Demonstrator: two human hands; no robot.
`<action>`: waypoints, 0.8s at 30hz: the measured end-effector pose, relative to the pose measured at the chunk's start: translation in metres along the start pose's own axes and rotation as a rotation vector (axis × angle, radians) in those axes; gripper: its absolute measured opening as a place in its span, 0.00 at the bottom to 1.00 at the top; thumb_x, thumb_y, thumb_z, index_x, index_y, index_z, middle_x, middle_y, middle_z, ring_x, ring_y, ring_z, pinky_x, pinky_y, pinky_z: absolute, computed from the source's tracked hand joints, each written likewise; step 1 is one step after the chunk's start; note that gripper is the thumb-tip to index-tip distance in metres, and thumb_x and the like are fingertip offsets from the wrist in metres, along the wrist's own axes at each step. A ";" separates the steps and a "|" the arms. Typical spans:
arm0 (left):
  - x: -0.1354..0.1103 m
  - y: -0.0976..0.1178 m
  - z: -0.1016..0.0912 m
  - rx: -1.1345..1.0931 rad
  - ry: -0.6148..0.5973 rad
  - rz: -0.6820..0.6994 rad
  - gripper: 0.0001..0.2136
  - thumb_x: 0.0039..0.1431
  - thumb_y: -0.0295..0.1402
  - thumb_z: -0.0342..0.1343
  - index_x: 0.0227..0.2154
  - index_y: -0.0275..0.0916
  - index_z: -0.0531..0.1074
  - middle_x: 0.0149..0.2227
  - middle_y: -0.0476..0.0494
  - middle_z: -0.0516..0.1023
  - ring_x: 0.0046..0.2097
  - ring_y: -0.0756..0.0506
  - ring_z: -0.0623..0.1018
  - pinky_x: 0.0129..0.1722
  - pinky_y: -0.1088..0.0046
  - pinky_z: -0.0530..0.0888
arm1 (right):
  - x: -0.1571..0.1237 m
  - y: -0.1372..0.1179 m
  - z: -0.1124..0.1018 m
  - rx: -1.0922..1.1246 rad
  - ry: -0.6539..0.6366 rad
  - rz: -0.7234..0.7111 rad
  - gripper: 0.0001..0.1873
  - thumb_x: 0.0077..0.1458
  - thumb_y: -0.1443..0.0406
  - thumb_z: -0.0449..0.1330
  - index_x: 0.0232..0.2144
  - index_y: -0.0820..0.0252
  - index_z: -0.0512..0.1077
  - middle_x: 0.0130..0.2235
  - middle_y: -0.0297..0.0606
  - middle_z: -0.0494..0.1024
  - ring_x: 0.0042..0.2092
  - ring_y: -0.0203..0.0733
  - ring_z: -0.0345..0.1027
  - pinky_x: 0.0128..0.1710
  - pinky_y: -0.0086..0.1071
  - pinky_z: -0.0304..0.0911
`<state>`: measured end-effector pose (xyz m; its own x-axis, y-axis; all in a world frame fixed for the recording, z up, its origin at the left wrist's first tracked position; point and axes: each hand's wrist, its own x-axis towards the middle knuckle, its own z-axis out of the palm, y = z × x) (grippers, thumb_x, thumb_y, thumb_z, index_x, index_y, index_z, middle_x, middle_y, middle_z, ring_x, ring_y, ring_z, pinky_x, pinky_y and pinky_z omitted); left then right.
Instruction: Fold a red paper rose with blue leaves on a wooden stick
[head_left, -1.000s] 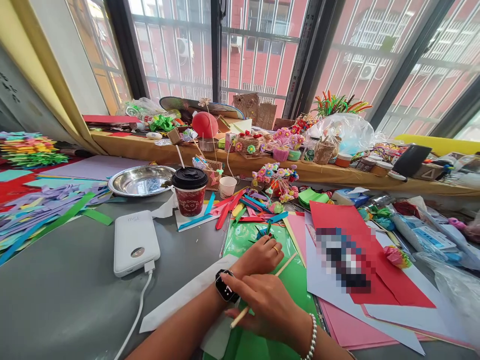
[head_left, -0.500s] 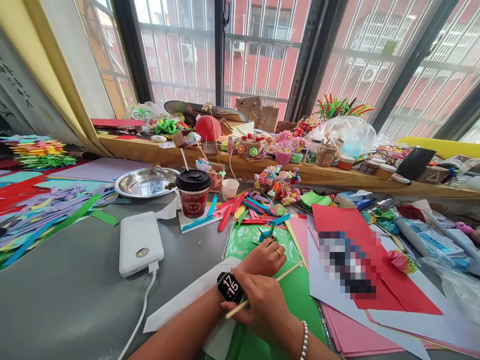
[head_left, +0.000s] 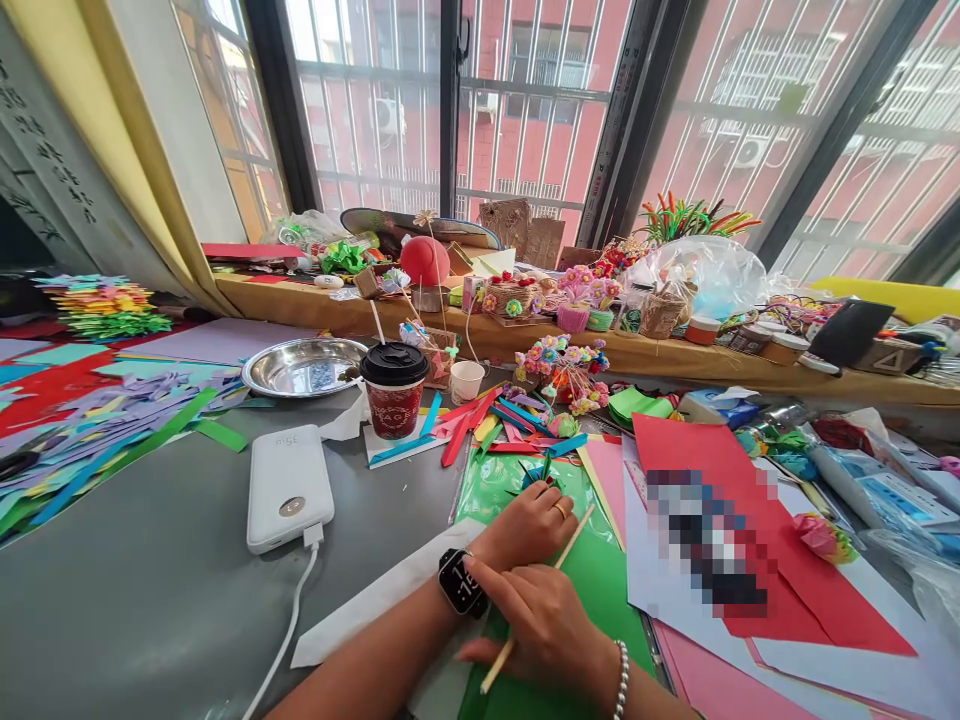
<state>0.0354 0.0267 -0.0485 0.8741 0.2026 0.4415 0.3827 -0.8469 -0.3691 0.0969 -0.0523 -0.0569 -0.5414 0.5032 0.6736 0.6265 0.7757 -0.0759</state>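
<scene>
My left hand (head_left: 529, 522) has a ring and a wrist watch (head_left: 460, 582), and its fingers are curled at a small folded piece of blue and green paper strips (head_left: 538, 474). Most of their grip on it is hidden behind the hand. Across the left wrist comes my right hand (head_left: 547, 615), wearing a beaded bracelet (head_left: 622, 680). Its index finger is stretched onto the watch face, while a thin wooden stick (head_left: 498, 666) passes slantwise under the palm, held by the other fingers. Beneath both hands lies a green plastic-covered sheet (head_left: 600, 570).
A white power bank (head_left: 289, 485) with a cable sits left. Behind it stand a lidded paper cup (head_left: 394, 395) and a steel plate (head_left: 300, 370). Coloured paper strips (head_left: 517, 420) lie beyond my hands. Red paper (head_left: 697, 440) and a paper flower (head_left: 823, 537) are at right.
My right index finger has moved onto the watch face. The stick has turned steeper, its near end shifting down and right. The whole view has shifted slightly.
</scene>
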 end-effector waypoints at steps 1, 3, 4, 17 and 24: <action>0.000 0.000 0.000 -0.001 0.008 -0.006 0.06 0.55 0.23 0.45 0.26 0.35 0.64 0.27 0.46 0.70 0.32 0.48 0.68 0.34 0.70 0.63 | -0.002 -0.001 -0.001 -0.009 -0.008 -0.003 0.29 0.54 0.49 0.42 0.45 0.67 0.62 0.21 0.35 0.72 0.21 0.38 0.65 0.19 0.30 0.56; -0.001 0.000 -0.001 -0.005 0.023 -0.017 0.06 0.55 0.23 0.46 0.25 0.35 0.64 0.27 0.47 0.70 0.31 0.48 0.68 0.34 0.70 0.63 | -0.004 -0.002 -0.003 -0.032 -0.010 -0.014 0.28 0.55 0.50 0.42 0.45 0.68 0.62 0.20 0.34 0.71 0.20 0.37 0.64 0.19 0.30 0.54; -0.001 0.000 -0.001 -0.008 0.025 -0.019 0.06 0.55 0.23 0.46 0.25 0.35 0.64 0.27 0.47 0.70 0.31 0.48 0.68 0.34 0.70 0.63 | -0.004 -0.002 -0.004 -0.041 -0.019 -0.011 0.27 0.56 0.51 0.42 0.45 0.68 0.62 0.20 0.34 0.71 0.21 0.37 0.63 0.19 0.30 0.53; -0.001 0.001 -0.001 -0.015 0.005 -0.008 0.05 0.55 0.24 0.45 0.27 0.35 0.64 0.28 0.46 0.69 0.32 0.48 0.68 0.35 0.70 0.64 | -0.003 -0.007 -0.003 -0.043 -0.123 -0.028 0.26 0.55 0.50 0.42 0.48 0.61 0.61 0.20 0.33 0.70 0.22 0.37 0.64 0.19 0.30 0.52; -0.001 0.002 -0.003 -0.011 0.035 -0.026 0.04 0.55 0.24 0.46 0.26 0.35 0.64 0.28 0.47 0.69 0.31 0.47 0.68 0.34 0.70 0.64 | -0.006 -0.006 -0.003 -0.011 -0.093 -0.026 0.23 0.56 0.53 0.42 0.48 0.59 0.60 0.20 0.31 0.69 0.21 0.36 0.63 0.19 0.30 0.51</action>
<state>0.0341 0.0236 -0.0474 0.8527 0.2075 0.4793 0.4020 -0.8468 -0.3485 0.0980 -0.0612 -0.0579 -0.6073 0.5163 0.6038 0.6171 0.7852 -0.0508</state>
